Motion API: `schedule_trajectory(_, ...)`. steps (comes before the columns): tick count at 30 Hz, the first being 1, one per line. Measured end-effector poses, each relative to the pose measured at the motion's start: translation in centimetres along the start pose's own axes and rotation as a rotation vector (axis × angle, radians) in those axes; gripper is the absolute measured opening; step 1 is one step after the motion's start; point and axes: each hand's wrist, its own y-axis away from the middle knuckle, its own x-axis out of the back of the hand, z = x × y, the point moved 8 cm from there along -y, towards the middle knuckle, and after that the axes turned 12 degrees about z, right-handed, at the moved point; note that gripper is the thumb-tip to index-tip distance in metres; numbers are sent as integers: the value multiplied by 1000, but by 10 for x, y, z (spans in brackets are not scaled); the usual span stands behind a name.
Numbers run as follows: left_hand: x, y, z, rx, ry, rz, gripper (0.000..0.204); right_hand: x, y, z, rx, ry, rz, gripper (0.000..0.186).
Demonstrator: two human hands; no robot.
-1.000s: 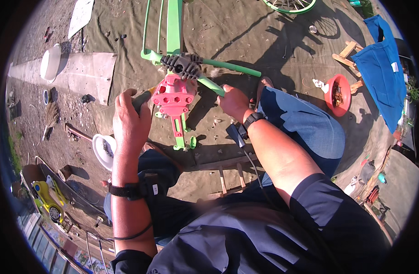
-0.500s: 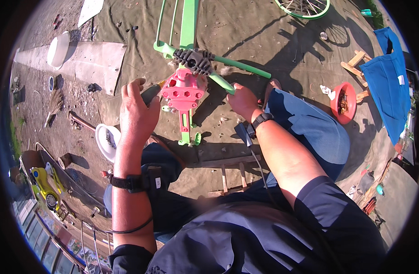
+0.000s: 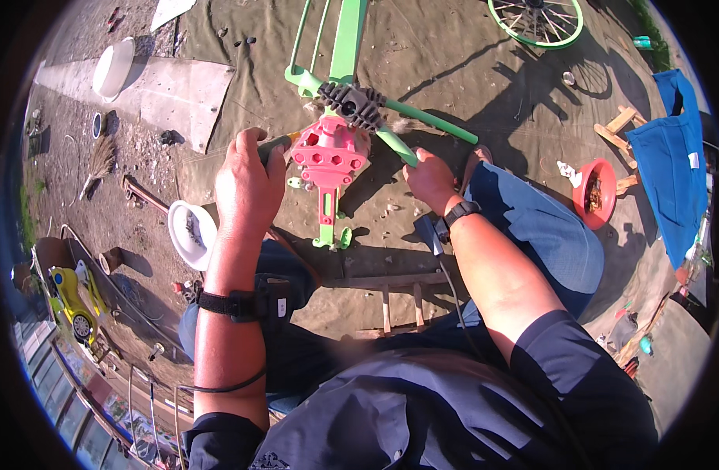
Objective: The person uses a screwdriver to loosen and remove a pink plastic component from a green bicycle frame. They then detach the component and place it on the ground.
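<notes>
A light-green metal frame [image 3: 346, 43] of tubes, like a bicycle frame, stands in front of me. A dark ribbed part [image 3: 353, 106] sits across it, above a pink metal piece [image 3: 329, 153] with hexagonal holes and a green foot below. My right hand [image 3: 433, 182] is closed around the near end of a green tube [image 3: 397, 146]. Left of the pink piece, my left hand [image 3: 250, 186] is closed on a dark-handled tool [image 3: 275, 146]. An orange end of that tool points at the pink piece; its working tip cannot be made out.
A green-rimmed wheel [image 3: 559, 41] lies far right. A red basin [image 3: 594, 194] stands near a wooden stool [image 3: 619, 124] and blue cloth [image 3: 670, 160]. White basins [image 3: 192, 235] and a yellow toy car [image 3: 71, 301] are at left. A cable hangs by my right wrist.
The whole scene sits slightly farther right and lower in the picture, as the view has shifted. Both hands keep their grips, with little change relative to the frame.
</notes>
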Motion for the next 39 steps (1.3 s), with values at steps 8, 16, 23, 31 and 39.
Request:
schedule_trajectory(8,-3,1,-5,-45,43,15,49,3,1,-2,1,23,5,34)
schedule_trajectory(16,3,4,3,-133,52,41,46,7,3,-7,-5,26,-27,31)
schedule_trajectory(23,3,3,-4,-101,51,94,46,-2,-1,2,3,-16,-14,30)
schedule_trajectory(31,6,1,0,-103,90,109,44,1,0,2,17,-24,34,32)
schedule_trajectory(39,7,0,7,-51,81,86,37,4,0,0,24,-65,53,32)
